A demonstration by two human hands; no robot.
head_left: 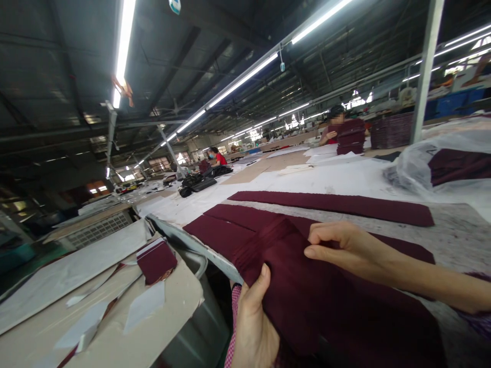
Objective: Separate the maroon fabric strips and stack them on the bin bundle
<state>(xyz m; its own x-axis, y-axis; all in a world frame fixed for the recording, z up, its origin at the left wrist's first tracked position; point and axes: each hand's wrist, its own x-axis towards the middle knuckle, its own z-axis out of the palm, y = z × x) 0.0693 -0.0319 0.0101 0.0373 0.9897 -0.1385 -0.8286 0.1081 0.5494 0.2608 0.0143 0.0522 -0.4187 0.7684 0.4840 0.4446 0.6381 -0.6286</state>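
Maroon fabric stack (307, 291) at near edge of cutting table (452, 225), cradled from below by left hand (251, 327), thumb clamped on top to stop slipping. Right of that, right hand (341, 245) pinching the stack's upper edge, fingers curled to part a layer.

No legible text, label or number anywhere — not even on the round ceiling sign (175, 5).

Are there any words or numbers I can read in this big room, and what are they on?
None can be read.
Round blue-and-white hanging sign at the ceiling: cut off by the picture's edge, its mark too blurred to read.
Small tag hanging under the long tube lights: too small to read.
Stack of dark maroon cloth pieces held by the left hand and right hand: no print visible.
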